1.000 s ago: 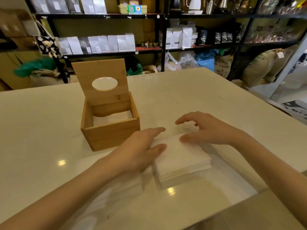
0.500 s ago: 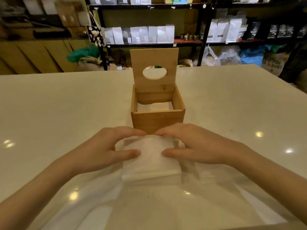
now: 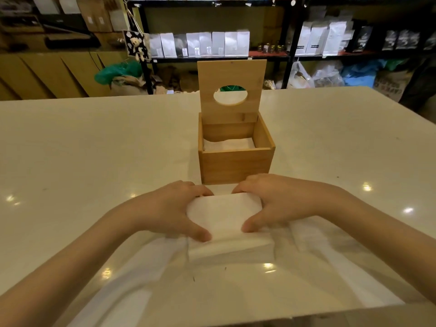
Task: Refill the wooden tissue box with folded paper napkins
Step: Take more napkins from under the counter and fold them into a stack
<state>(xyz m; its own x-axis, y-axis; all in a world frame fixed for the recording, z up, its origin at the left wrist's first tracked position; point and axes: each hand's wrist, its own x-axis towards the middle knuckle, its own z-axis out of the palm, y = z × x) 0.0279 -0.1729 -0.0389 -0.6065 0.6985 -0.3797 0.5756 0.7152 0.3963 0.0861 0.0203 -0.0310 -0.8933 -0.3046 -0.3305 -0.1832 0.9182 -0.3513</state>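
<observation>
Both hands clamp one stack of napkins (image 3: 224,215) between them: left hand (image 3: 172,208) on its left edge, right hand (image 3: 278,204) on its right. Wooden box (image 3: 236,168) stands on the tabletop (image 3: 94,149) just beyond the fingertips, lid (image 3: 232,74) upright, white napkins inside.

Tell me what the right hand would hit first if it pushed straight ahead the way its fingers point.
Probably the near wall of the wooden tissue box. The right hand grips the napkin stack, fingers aimed forward and slightly left, just short of that wall. Depth is hard to judge, though.
</observation>
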